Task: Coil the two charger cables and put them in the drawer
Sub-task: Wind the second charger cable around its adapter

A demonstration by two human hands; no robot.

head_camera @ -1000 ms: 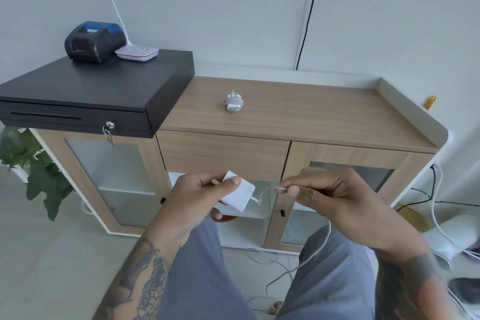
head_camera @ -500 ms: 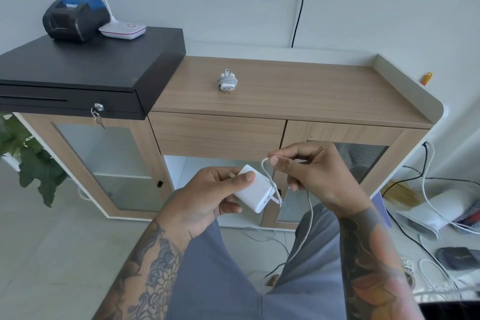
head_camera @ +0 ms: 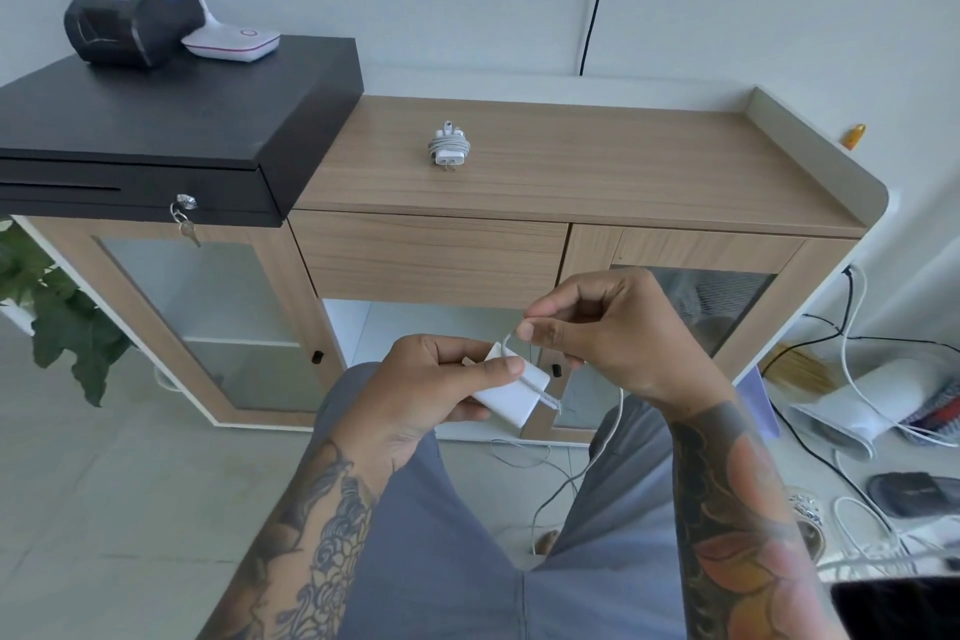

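Observation:
My left hand (head_camera: 431, 390) grips a white square charger brick (head_camera: 511, 398) in front of the cabinet. My right hand (head_camera: 608, 327) pinches the brick's thin white cable (head_camera: 605, 437) just above the brick, where one turn lies across its face. The rest of the cable hangs down between my knees to the floor. A second small white charger (head_camera: 449, 148), its cable wound round it, lies on the wooden cabinet top (head_camera: 623, 161). The wooden drawer (head_camera: 431, 257) under the top is closed.
A black cash drawer (head_camera: 171, 120) with a small printer (head_camera: 130, 18) and a white device sits on the cabinet's left. A plant (head_camera: 57, 317) stands at far left. Loose cables and a white adapter (head_camera: 872, 400) lie on the floor at right.
My right hand has carried the cable over the brick and laid a turn across it. Both hands stay close together in front of the cabinet.

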